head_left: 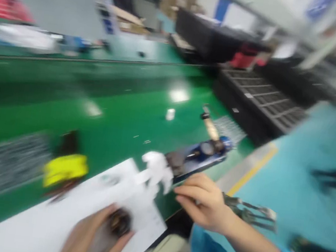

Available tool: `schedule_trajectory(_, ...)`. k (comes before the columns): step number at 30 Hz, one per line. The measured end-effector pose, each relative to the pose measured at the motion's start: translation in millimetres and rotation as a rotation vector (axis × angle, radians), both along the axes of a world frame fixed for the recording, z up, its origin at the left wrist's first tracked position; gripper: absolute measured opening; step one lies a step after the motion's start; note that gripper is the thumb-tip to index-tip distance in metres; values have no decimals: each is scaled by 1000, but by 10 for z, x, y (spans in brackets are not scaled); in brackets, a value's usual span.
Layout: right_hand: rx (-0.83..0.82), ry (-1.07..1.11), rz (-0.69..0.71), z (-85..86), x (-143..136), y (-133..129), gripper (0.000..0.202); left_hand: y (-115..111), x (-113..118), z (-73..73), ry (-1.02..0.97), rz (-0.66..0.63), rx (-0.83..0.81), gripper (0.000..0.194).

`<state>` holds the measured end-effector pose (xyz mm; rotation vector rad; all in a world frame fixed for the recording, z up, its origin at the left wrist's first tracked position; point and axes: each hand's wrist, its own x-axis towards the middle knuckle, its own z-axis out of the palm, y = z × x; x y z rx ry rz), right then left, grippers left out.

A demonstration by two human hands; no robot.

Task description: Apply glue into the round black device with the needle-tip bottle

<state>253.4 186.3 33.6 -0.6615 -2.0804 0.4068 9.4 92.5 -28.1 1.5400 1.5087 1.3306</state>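
The picture is blurred by motion. My left hand [94, 236] grips a small dark round part [120, 222] over a white sheet [59, 219] on the green bench [118, 123]. My right hand [204, 203] hovers at the bench's near edge, fingers curled, next to a white crumpled piece [157, 170]; whether it holds anything I cannot tell. Just beyond lies a blue fixture [204, 153] with a tan handle [210, 127].
A yellow object [65, 168] sits on the bench at the left. Black slotted trays [261, 101] stand at the right end. A metal tool [249, 213] hangs past my right wrist. The floor [302, 185] is teal with a yellow line.
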Motion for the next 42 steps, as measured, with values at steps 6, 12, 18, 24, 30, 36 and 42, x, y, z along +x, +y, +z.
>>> schedule_trajectory(6,-271,136,220,-344,-316,-289,37,-333,13,258,-422,99,-260,82)
schedule_trajectory(12,-392,170,336,-322,-452,-315,29,-269,113,353,-986,-243,-253,77)
schedule_trajectory(18,-488,235,357,-301,-502,-301,14,-278,64,295,-1013,-361,-230,64)
schedule_trajectory(24,-524,359,124,-372,-568,-415,8,-339,340,352,-740,-15,-109,45)
schedule_trajectory(30,-514,439,57,-430,-607,-462,10,-277,506,389,-588,80,-38,45)
schedule_trajectory(36,-369,368,50,-413,-524,-390,21,-133,546,378,-501,150,-122,61)
schedule_trajectory(42,-406,284,24,-301,-362,-273,16,108,599,453,-450,144,-138,45)
